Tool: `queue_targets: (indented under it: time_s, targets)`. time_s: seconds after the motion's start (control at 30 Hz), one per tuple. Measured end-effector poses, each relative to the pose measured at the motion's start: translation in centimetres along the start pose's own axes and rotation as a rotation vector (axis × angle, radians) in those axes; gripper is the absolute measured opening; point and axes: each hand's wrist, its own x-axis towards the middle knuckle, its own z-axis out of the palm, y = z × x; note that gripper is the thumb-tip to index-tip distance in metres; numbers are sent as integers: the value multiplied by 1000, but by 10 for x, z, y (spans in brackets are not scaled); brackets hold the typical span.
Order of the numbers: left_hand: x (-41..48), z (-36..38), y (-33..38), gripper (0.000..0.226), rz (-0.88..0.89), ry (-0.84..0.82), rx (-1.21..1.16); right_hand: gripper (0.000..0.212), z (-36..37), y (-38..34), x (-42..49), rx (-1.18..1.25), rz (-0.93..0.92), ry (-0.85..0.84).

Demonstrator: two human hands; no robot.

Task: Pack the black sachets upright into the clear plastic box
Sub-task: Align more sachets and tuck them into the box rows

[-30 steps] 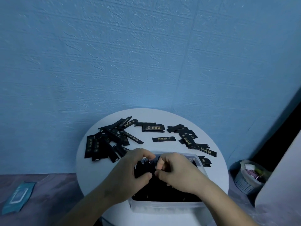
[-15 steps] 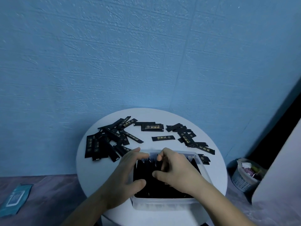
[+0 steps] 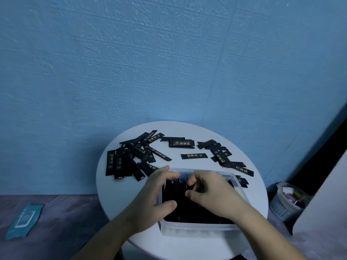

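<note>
The clear plastic box [image 3: 199, 227] stands at the near edge of the round white table [image 3: 187, 244], packed with upright black sachets [image 3: 178, 211]. My left hand [image 3: 150, 197] spans the box's left side, fingers stretched to the far left corner and thumb resting on the sachet tops. Over the middle of the box, my right hand [image 3: 214, 196] has curled fingers and thumb pinching the tops of some sachets. Loose sachets lie flat beyond the box: a left pile [image 3: 129, 158], a middle group [image 3: 181, 143], a single one [image 3: 194, 156] and a right pile [image 3: 222, 155].
A blue textured wall [image 3: 169, 62] rises right behind the table. A teal packet [image 3: 24, 220] lies on the floor at left. On the floor at right stand a small mesh waste basket [image 3: 285, 201] and a pale panel [image 3: 326, 203].
My left hand has let go of its bundle and spread its fingers along the box's left side. My right hand has stayed over the sachets, fingers curled.
</note>
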Motion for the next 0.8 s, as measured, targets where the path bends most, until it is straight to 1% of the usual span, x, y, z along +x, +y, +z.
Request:
queue_targets:
  time_s: [0.13,0.23,0.37,0.57,0.7,0.8]
  targets:
    - [0,0,3,60,-8,-7,0,21,-2,-2,-1,19,66,-79]
    - [1,-2,4,59,-9,-8,13,22,-4,-1,-3,-47,59,-59]
    - [1,-2,5,59,-9,-13,43,23,-5,-1,-6,47,68,-37]
    - [1,-2,3,59,8,-25,69,18,-6,-7,-4,69,134,-5]
    - [0,-2,2,59,7,-23,69,8,-4,-13,-4,19,121,-77]
    - [2,-1,1,59,9,-22,67,10,-5,-15,-5,51,141,-130]
